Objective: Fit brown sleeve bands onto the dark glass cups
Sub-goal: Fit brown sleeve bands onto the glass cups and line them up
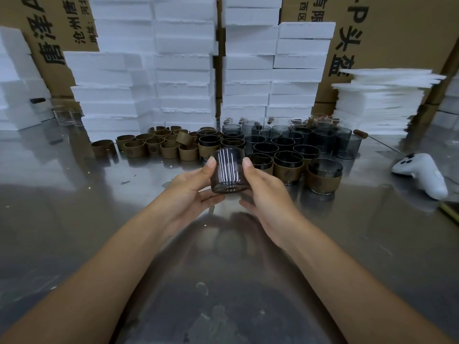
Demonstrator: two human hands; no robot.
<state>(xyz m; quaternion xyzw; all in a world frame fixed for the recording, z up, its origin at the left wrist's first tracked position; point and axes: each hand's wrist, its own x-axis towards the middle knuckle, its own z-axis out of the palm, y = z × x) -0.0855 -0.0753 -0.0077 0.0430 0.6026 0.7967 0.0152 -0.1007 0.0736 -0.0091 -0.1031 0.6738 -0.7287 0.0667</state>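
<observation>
A bare dark glass cup (228,171) is held above the steel table, tilted with its base toward me. My left hand (191,188) grips its left side and my right hand (264,189) grips its right side, thumbs on top. Several loose brown sleeve bands (164,145) stand in a cluster behind and to the left. Several unsleeved dark cups (298,137) stand behind on the right. In front of those stand cups wearing brown bands (323,180).
The reflective steel table (99,219) stretches toward me. White foam blocks (183,70) are stacked along the back in front of cardboard boxes (397,33). Thin foam sheets (380,100) are piled at right. A white controller (422,173) lies at far right.
</observation>
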